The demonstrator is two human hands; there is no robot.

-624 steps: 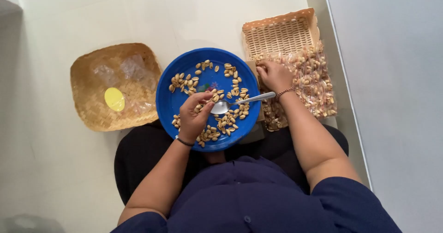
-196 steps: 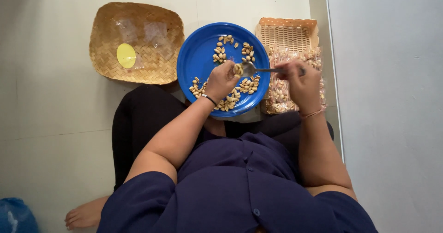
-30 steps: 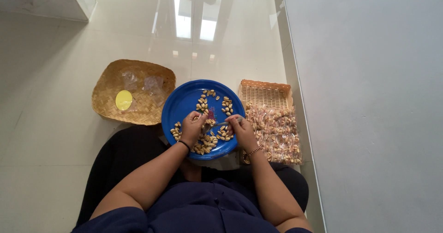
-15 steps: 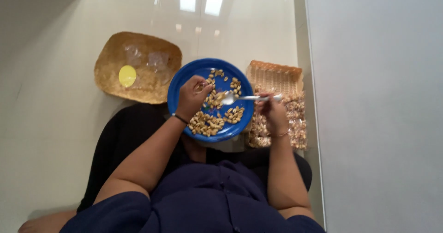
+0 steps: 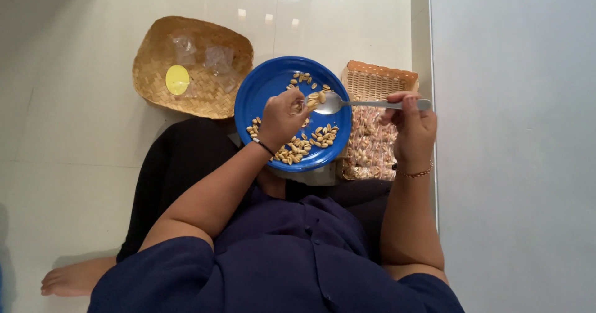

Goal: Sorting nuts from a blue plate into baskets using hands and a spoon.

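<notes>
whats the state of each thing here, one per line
left hand: over the plate, fingers pinched by the spoon bowl
right hand: gripping the spoon handle
spoon: held level, a few nuts in its bowl
blue plate: nuts scattered on it
rectangular basket: holds filled clear packets
round woven tray: holds empty clear bags, yellow disc

Small clear packets of nuts fill the near part of the rectangular basket at three o'clock from the blue plate. At ten o'clock, the round woven tray holds two clear, seemingly empty bags and a round yellow disc, perhaps a label or lid.
</notes>
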